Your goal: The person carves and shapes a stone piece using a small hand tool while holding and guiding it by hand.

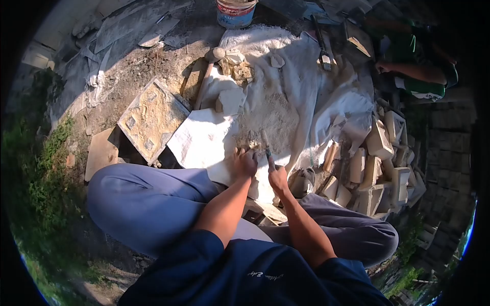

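Observation:
My right hand (277, 177) is wrapped round the dark handle of a narrow-bladed hand tool (267, 148), which points away from me; its exact kind is hard to make out. Just left of it, my left hand (246, 163) is closed with curled fingers, low over the white sheet (199, 137). Whatever those fingers hold is too small and shaded to name. Pale powder (270, 115) covers the sheet beyond both hands. A whitish stone block (230, 101) and a long-handled mallet (218, 54) lie farther off on the left.
A square tray (154, 120) with yellowish powder stands to the left. Cut stone pieces (380, 173) are heaped on the right. A bucket (236, 14) stands at the far side, near a brush-like tool (324, 58). Another person's arm (416, 72) shows at upper right.

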Demonstrator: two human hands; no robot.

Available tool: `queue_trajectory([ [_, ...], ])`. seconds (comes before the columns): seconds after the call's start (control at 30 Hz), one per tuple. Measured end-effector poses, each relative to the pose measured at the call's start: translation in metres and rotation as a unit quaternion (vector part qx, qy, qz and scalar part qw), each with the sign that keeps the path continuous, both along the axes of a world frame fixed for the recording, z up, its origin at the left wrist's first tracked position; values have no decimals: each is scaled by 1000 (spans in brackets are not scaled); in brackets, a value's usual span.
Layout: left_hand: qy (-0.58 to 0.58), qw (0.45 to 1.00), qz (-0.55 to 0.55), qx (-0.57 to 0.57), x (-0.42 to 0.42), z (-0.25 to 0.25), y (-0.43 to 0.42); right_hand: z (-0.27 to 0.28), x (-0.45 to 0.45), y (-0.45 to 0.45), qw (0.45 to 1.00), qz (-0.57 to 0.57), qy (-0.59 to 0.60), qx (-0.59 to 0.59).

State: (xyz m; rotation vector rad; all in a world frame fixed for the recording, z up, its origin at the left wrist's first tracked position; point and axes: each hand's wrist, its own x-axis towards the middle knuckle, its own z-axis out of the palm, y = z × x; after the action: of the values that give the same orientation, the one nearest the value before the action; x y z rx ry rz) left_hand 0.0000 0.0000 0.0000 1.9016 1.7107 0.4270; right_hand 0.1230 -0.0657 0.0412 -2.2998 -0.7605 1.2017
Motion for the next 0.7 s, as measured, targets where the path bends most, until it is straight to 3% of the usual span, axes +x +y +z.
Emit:
queue_trajectory([
  [0.07, -64, 998, -5, 10, -4, 4, 4, 9, -3, 5, 990, -50, 59, 115],
  [0.1, -80, 996, 0, -32, 9, -3, -37, 21, 4, -33, 995, -48, 41, 74],
  [0.17, -72, 997, -9, 38, 10, -10, -11, 29, -7, -10, 982, -55, -25, 178],
  [0.23, -45, 998, -17, 49, -3, -9, 4, -11, -15, -15, 997, -6, -78, -19],
  [0.3, -49, 999, -11, 14, -4, 11, 12, -7, -14, -10, 998, -23, -43, -51],
  [0.37, -41, 999, -16, -23, -3, 10, 6, 4, -7, -5, 999, -30, -16, -25],
  [0.4, -43, 999, 23, 6, 3, -15, -3, 4, -1, -3, 999, -22, -12, -37],
  [0.5, -55, 998, 3, -13, 0, -14, -4, 22, -5, 0, 991, -55, 11, 120],
  [0.6, -40, 999, -16, 1, -1, -3, -1, 19, -15, -8, 998, -26, -53, 33],
  [0.63, -50, 998, -30, -9, 0, -1, 4, -15, -10, -18, 998, -5, -37, -47],
  [0.7, -61, 998, -15, 21, 2, -3, 6, -2, -12, -13, 996, -3, -52, -68],
])
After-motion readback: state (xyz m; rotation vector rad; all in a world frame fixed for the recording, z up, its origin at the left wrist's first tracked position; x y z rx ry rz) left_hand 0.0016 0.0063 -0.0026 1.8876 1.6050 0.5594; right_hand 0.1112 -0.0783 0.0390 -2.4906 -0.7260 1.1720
